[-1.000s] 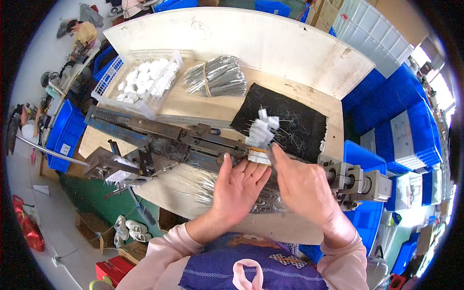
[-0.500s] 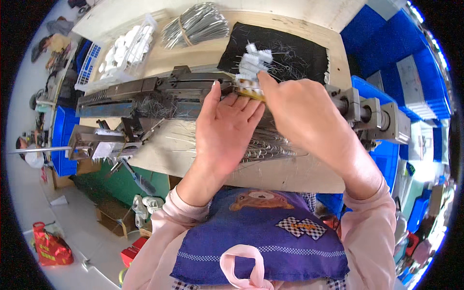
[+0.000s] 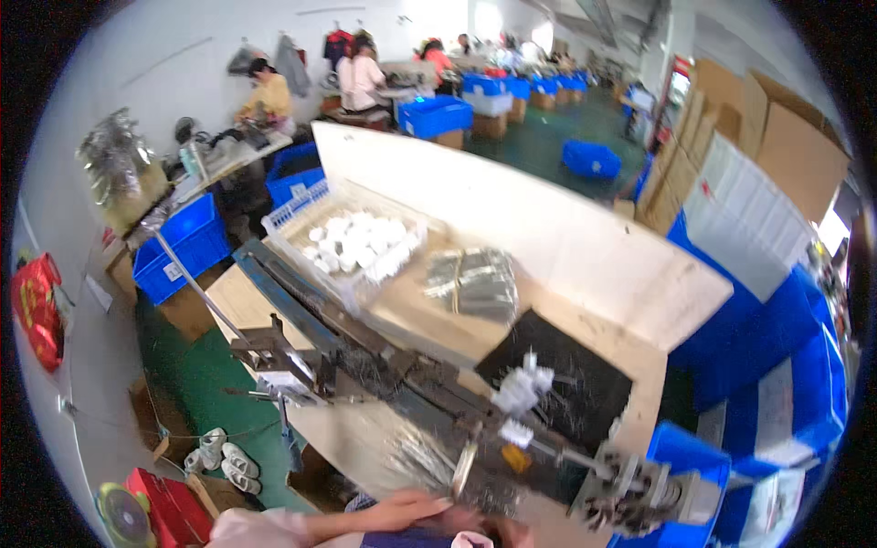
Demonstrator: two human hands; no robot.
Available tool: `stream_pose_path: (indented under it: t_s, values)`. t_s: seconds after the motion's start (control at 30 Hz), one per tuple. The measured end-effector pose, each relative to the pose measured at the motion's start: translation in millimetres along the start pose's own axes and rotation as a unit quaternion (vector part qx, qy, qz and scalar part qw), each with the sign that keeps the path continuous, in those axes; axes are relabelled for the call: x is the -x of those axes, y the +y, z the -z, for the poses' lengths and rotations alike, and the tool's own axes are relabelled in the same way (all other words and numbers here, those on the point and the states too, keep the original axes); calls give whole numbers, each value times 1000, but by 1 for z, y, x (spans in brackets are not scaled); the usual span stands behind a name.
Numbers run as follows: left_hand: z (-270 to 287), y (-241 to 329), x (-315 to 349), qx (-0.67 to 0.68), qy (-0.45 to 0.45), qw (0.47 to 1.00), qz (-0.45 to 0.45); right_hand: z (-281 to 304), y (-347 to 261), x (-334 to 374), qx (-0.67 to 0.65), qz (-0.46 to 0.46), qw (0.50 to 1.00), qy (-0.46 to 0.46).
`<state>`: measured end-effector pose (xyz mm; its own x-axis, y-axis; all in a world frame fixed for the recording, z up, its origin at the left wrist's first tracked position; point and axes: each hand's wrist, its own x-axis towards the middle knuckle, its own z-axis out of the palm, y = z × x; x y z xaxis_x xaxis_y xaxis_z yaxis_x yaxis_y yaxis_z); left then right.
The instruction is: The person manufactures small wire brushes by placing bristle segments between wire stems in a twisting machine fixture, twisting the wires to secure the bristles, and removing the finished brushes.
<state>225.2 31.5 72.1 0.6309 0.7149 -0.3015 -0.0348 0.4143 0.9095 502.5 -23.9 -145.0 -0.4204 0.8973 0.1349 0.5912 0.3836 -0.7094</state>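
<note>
Head-worn wide fisheye view, looking from close above the counter [image 3: 343, 443], facing forward and down, seemingly tilted amid the blur, hands [image 3: 404, 510] at the lower edge, green floor [image 3: 530, 157] reaching far off at top

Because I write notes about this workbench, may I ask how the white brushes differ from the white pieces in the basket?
The white brushes lie heaped on the black mat, while the white pieces sit inside the clear plastic basket. The brushes have thin wires sticking out; the pieces look rounded, with no wires visible. Both are white.
</note>
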Motion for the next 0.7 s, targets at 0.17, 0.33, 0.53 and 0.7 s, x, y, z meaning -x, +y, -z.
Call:
stream_pose_path:
  t_s: [0.17, 0.33, 0.53, 0.7]
  values:
    - [28, -59, 44, -437, 284, 847, -106, 1, 76, -32, -74, 36, 997, 2]
    - [36, -64, 9, -643, 354, 626, -263, -7, 73, -40, -172, 17, 985, -7]
    - [40, -68, 11, -668, 345, 623, -218, -12, 49, -12, -271, -40, 962, 3]
    - [37, -71, 11, -667, 349, 615, -236, -27, 19, -2, -349, -83, 932, 47]
